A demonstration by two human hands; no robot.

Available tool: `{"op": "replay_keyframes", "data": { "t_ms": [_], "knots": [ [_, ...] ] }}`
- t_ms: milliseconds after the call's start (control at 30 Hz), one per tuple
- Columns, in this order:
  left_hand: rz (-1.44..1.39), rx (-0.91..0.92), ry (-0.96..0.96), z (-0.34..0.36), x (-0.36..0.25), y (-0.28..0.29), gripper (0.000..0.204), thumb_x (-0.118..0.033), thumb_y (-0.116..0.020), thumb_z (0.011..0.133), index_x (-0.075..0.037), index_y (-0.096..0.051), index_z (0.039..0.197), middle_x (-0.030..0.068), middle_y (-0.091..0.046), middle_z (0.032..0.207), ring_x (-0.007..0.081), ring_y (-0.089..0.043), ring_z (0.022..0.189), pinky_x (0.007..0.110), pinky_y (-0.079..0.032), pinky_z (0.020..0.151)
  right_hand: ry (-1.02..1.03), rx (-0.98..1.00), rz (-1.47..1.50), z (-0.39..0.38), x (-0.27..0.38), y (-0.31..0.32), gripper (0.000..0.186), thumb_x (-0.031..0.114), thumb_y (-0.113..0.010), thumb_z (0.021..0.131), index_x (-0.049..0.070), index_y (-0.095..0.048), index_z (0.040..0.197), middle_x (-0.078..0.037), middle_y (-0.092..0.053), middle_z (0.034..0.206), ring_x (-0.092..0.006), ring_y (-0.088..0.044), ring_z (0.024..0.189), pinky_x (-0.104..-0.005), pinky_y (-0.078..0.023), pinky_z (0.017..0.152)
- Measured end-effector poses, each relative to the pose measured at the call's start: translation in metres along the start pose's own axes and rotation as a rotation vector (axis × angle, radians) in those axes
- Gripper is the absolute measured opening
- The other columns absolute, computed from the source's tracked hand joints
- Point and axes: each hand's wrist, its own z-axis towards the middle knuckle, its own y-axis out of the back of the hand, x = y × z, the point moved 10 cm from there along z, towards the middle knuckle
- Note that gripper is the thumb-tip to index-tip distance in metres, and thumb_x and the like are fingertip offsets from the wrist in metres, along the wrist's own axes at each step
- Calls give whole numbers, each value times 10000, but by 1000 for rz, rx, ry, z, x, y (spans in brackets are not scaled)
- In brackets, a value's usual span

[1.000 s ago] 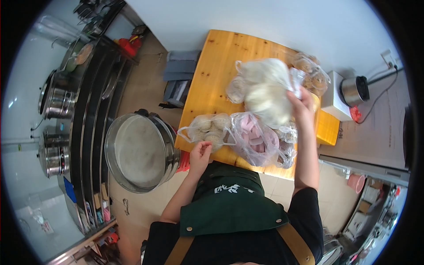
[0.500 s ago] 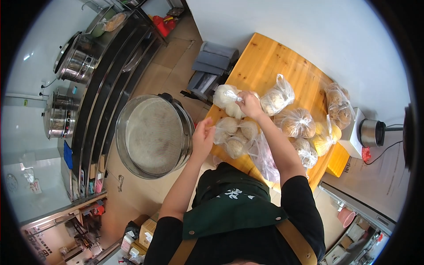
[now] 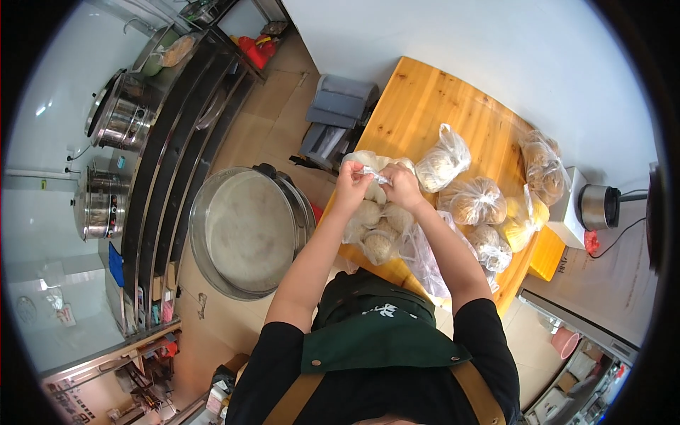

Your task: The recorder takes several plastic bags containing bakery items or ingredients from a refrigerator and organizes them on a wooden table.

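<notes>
Far to the left of my grip, two steel pots (image 3: 104,204) stand by a dark shelf rack (image 3: 170,149). Closer on that side sits a wide round steamer tier (image 3: 244,230), and my left forearm slants up just right of its rim. Beyond my fingers, up and slightly left, is a grey plastic bin (image 3: 345,99), beside the edge of the wooden table (image 3: 418,92).

My left hand (image 3: 351,188) and right hand (image 3: 401,185) are near each other, fingertips pinched on the twisted neck of a clear bag of white buns (image 3: 365,159). The bag is right at my grip, at the table's left side, partly hidden by my fingers. Just below, a bag of round pale buns (image 3: 377,246) lies between my forearms. My right forearm partly covers a pinkish bag (image 3: 423,262). Right of my grip come a knotted clear bag (image 3: 443,164), a bag of brown buns (image 3: 469,202) and a yellow-filled bag (image 3: 524,221).
</notes>
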Motion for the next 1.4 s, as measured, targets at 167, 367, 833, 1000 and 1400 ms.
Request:
{"op": "replay_keyframes", "data": {
  "t_ms": [167, 367, 833, 1000, 1400],
  "knots": [
    [96, 93, -4, -10, -35, -7, 97, 10, -554, 788, -13, -528, 879, 30, -560, 757, 72, -524, 643, 207, -441, 550, 34, -85, -79, 0, -4, 4, 104, 45, -604, 623, 77, -615, 720, -62, -583, 752, -264, -532, 774, -366, -430, 705],
    [61, 59, -268, -32, -122, 11, 80, 50, -491, 819, 2, -531, 870, 46, -550, 842, 83, -531, 685, 220, -476, 630, -61, -186, -103, 0, -33, 17, 74, 78, -617, 644, 60, -626, 715, -75, -584, 726, -271, -531, 759, -363, -426, 698],
    [402, 153, -227, 12, -30, -33, 196, -15, -561, 736, 2, -487, 917, 112, -540, 874, 177, -553, 725, 285, -445, 635, -3, -259, -31, -28, -20, 45, 57, 66, -579, 713, 53, -609, 760, -94, -577, 754, -291, -541, 744, -374, -428, 659],
    [166, -93, 151, 21, 1, 32, 125, -105, -591, 765, -2, -521, 771, 57, -493, 584, 94, -465, 552, 283, -397, 515, -329, -344, -19, -55, -70, 75, 90, 34, -522, 733, 41, -584, 798, -125, -585, 758, -310, -568, 717, -382, -449, 631],
    [303, -141, -347, -11, -111, 2, 79, -45, -601, 759, 26, -568, 769, 61, -518, 749, 122, -465, 575, 248, -380, 507, -125, -436, -222, -20, 20, 70, 455, 262, -703, 610, 40, -489, 945, -109, -501, 933, -279, -471, 918, -394, -340, 815]
  ]
}}
